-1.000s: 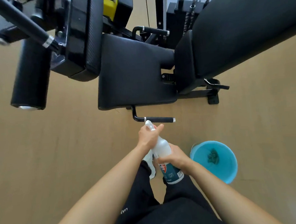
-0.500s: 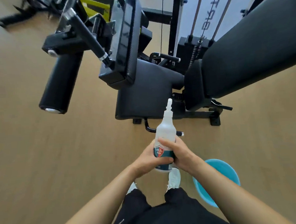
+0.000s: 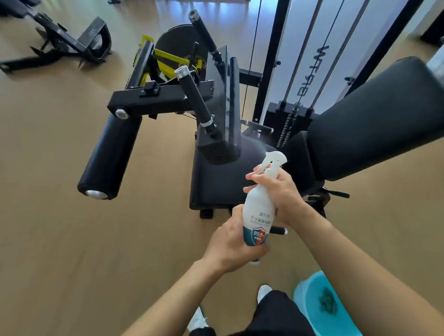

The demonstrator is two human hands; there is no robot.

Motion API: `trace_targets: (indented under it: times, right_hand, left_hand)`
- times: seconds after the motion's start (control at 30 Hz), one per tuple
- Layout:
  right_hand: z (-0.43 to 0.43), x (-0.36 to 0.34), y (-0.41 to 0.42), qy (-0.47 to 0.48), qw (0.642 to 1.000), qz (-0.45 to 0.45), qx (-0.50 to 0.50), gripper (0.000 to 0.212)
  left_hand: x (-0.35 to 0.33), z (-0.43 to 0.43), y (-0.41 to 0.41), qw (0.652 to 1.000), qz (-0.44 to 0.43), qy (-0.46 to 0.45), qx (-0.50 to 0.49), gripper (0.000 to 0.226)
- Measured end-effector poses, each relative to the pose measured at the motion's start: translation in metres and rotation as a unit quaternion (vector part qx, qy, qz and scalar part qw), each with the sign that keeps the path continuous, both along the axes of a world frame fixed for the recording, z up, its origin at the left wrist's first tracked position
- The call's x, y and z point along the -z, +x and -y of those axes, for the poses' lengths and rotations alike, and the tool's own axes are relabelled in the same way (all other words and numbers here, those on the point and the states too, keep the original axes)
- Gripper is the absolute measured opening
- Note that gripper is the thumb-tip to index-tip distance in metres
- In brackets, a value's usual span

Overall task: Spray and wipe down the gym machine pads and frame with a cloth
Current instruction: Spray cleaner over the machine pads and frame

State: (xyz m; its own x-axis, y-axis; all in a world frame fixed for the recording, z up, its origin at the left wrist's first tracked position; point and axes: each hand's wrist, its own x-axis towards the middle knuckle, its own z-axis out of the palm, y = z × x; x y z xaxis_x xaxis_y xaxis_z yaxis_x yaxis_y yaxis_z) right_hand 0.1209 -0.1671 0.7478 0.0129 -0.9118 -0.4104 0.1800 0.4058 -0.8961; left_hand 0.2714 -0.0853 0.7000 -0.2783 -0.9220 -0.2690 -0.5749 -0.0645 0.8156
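I hold a white spray bottle (image 3: 257, 209) upright in front of me. My right hand (image 3: 282, 190) grips its neck with fingers on the trigger. My left hand (image 3: 230, 241) cups its base. The nozzle points at the black seat pad (image 3: 216, 181) of the gym machine, and a faint mist hangs above that pad. A big black back pad (image 3: 384, 116) lies to the right. A black roller pad (image 3: 111, 156) sticks out on the left. A dark cloth (image 3: 328, 303) lies in a blue bucket (image 3: 309, 289) by my right leg.
The machine's black frame (image 3: 159, 99) and handle bars (image 3: 196, 99) rise behind the seat, with the weight stack (image 3: 288, 119) and cables beyond. Another black machine base (image 3: 60, 45) stands at the far left on the tan floor. My white shoes (image 3: 196, 321) are near the bucket.
The bottle rose from low over the floor to seat height. My right hand moved up to the trigger and my left hand went to the base. The view tilted up.
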Motion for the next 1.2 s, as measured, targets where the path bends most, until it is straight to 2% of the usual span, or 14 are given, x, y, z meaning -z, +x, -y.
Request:
trace_targets:
  times: [0.17, 0.27, 0.43, 0.57, 0.7, 0.87, 0.97, 1.03, 1.07, 1.17, 1.2]
  right_hand:
    - [0.026, 0.003, -0.013, -0.002, 0.998, -0.044, -0.033, 0.011]
    - [0.051, 0.012, -0.029, -0.016, 0.996, -0.056, -0.072, 0.025]
    - [0.104, 0.024, -0.061, 0.004, 0.991, -0.025, -0.129, 0.019]
    - [0.145, 0.028, -0.086, 0.005, 0.978, -0.035, -0.204, 0.015]
    - [0.181, 0.028, -0.107, 0.002, 0.967, -0.013, -0.254, 0.03]
    - [0.217, 0.029, -0.111, 0.042, 0.972, -0.014, -0.233, 0.008]
    - [0.239, 0.032, -0.111, 0.078, 0.979, -0.031, -0.188, 0.017]
    - [0.253, 0.032, -0.112, 0.09, 0.981, -0.018, -0.17, 0.013]
    - [0.26, 0.031, -0.113, 0.091, 0.981, -0.01, -0.172, 0.012]
    - [0.281, 0.027, -0.114, 0.105, 0.974, 0.001, -0.202, 0.028]
    - [0.286, 0.025, -0.114, 0.113, 0.971, 0.003, -0.211, 0.026]
  left_hand:
    - [0.005, 0.018, -0.019, 0.997, -0.065, 0.051, -0.007, 0.075]
    - [0.012, 0.036, -0.038, 0.993, -0.085, 0.079, -0.029, 0.075]
    - [0.024, 0.075, -0.081, 0.989, -0.068, 0.084, -0.098, 0.079]
    - [0.028, 0.102, -0.124, 0.978, -0.07, 0.102, -0.167, 0.079]
    - [0.029, 0.125, -0.155, 0.964, -0.076, 0.119, -0.224, 0.077]
    - [0.027, 0.16, -0.167, 0.959, -0.059, 0.126, -0.245, 0.076]
    - [0.023, 0.182, -0.166, 0.962, -0.041, 0.129, -0.236, 0.075]
    - [0.019, 0.197, -0.164, 0.962, -0.043, 0.141, -0.229, 0.07]
    - [0.016, 0.204, -0.163, 0.962, -0.046, 0.144, -0.228, 0.068]
    - [0.006, 0.224, -0.161, 0.962, -0.052, 0.138, -0.228, 0.066]
    - [0.004, 0.229, -0.161, 0.962, -0.057, 0.137, -0.228, 0.065]
